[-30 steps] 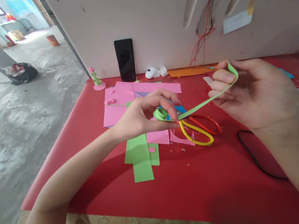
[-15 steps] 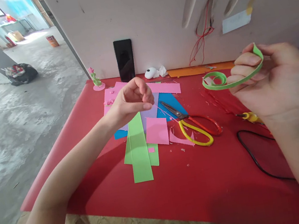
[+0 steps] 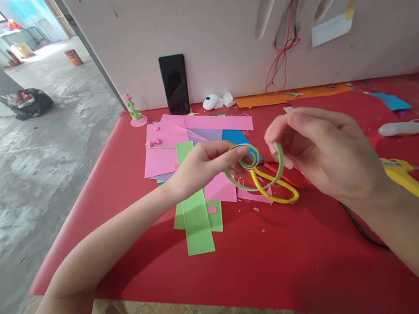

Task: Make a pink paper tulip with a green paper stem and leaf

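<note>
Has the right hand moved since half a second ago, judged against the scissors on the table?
Yes. The right hand has come down and leftward: it was up right of the scissors, and now sits just above their handles, meeting the left hand on the green paper strip.

The paper strip (image 3: pixel 272 176) curling between the hands was light green. The bench (image 3: pixel 251 267) was plain red. On it lay pink sheets (image 3: pixel 164 148), a blue sheet (image 3: pixel 236 136), green strips (image 3: pixel 196 217) and scissors (image 3: pixel 278 188) with one yellow and one red handle. To the right, the glue gun (image 3: pixel 412 179) was yellow; at the far edge, the phone (image 3: pixel 175 84) was black.
</note>
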The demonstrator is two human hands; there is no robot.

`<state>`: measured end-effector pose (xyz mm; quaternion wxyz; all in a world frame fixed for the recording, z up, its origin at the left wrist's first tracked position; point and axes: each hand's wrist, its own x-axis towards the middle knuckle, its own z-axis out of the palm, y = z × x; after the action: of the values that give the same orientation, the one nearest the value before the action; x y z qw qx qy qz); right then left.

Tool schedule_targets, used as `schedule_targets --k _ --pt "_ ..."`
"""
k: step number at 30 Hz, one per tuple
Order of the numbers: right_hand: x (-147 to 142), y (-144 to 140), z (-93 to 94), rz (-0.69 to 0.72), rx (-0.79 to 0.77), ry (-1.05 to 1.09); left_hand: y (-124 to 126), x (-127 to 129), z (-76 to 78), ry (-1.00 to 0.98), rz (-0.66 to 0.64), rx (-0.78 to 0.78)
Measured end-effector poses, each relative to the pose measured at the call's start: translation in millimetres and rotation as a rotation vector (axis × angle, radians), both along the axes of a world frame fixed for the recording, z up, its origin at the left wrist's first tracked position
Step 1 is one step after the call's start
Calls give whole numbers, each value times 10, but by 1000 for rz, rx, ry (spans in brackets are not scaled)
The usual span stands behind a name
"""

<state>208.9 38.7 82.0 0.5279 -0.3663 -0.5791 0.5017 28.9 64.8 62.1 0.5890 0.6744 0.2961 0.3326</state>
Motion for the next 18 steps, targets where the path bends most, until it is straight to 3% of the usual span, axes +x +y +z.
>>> schedule_targets --k 5,9,12,18 --pt "40 47 -44 -68 33 -113 -42 0 49 36 110 108" --pt "51 67 -71 48 -22 -238 -56 13 58 16 104 31" --pt "49 69 -99 127 -16 -206 -67 16 84 1 127 16" --pt "8 37 -124 40 147 -220 -91 3 120 -22 146 5"
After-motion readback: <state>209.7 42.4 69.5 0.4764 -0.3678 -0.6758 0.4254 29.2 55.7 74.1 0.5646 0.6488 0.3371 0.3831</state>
